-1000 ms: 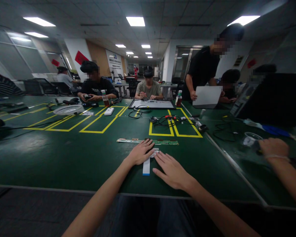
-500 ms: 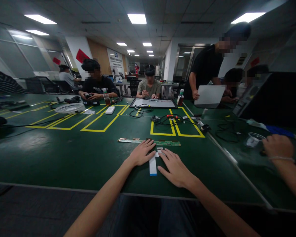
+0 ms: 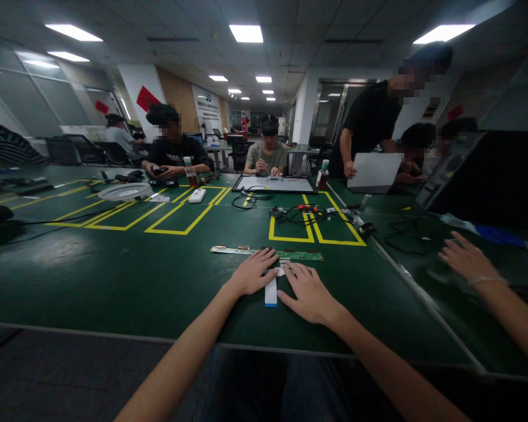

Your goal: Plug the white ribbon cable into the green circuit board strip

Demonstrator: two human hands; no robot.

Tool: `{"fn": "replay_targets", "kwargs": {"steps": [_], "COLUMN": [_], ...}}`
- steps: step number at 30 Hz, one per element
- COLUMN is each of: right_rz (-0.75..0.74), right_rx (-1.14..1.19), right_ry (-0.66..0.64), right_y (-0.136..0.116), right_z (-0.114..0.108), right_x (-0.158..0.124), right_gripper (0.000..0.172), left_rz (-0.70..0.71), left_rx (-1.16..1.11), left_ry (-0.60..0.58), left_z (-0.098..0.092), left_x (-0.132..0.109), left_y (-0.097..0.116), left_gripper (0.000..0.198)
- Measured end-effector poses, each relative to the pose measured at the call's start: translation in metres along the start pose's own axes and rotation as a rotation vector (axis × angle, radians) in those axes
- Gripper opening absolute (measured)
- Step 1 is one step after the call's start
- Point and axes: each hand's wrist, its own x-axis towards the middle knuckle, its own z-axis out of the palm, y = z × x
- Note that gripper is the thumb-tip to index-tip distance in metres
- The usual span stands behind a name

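Note:
A long, narrow green circuit board (image 3: 305, 256) lies crosswise on the green table in front of me. My left hand (image 3: 254, 272) lies over its middle, fingers stretched out onto the board and thumb reaching the upper part of a white flat ribbon cable (image 3: 270, 292). From the right, my right hand (image 3: 310, 293) rests its fingertips on the upper end of that cable, close to the board's near edge. Its thumb stands apart, beside the cable. The blue-tipped end points toward me. Whether the upper end sits in a connector I cannot tell.
Tangled black cables (image 3: 290, 215) and a red-handled tool (image 3: 308, 208) lie beyond the board. A white box (image 3: 197, 196) and a round white fan grille (image 3: 125, 192) are farther left. Another person's hand (image 3: 469, 258) moves at right, past the table seam. Co-workers sit opposite.
My right hand has shifted slightly forward and left, and the ribbon cable has slid a little toward the board. My left hand has stayed put. The neighbour's hand at right has moved left.

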Motion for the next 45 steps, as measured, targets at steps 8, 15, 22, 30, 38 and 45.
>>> {"fn": "replay_targets", "kwargs": {"steps": [8, 15, 22, 30, 38, 45], "right_rz": [0.017, 0.02, 0.006, 0.004, 0.025, 0.042], "right_rx": [-0.038, -0.031, -0.029, -0.033, -0.037, -0.048], "right_ry": [0.036, 0.02, 0.014, 0.022, -0.022, -0.041], "right_y": [0.0, 0.002, 0.003, 0.001, 0.002, 0.005], "right_z": [0.005, 0.006, 0.009, 0.009, 0.007, 0.005], "right_x": [0.002, 0.004, 0.005, 0.003, 0.007, 0.011], "right_gripper": [0.081, 0.083, 0.084, 0.082, 0.086, 0.088], "left_rz": [0.005, 0.017, 0.022, 0.027, 0.025, 0.034], "left_rx": [0.0, -0.008, 0.004, 0.008, 0.007, -0.005], "left_ry": [0.008, 0.009, -0.011, -0.01, -0.035, -0.035], "left_z": [0.0, 0.0, -0.002, 0.001, -0.006, -0.004], "left_x": [-0.001, -0.001, -0.001, 0.001, 0.0, 0.0], "left_y": [0.001, 0.0, 0.002, -0.002, 0.0, -0.003], "left_gripper": [0.068, 0.067, 0.066, 0.065, 0.065, 0.061]}}
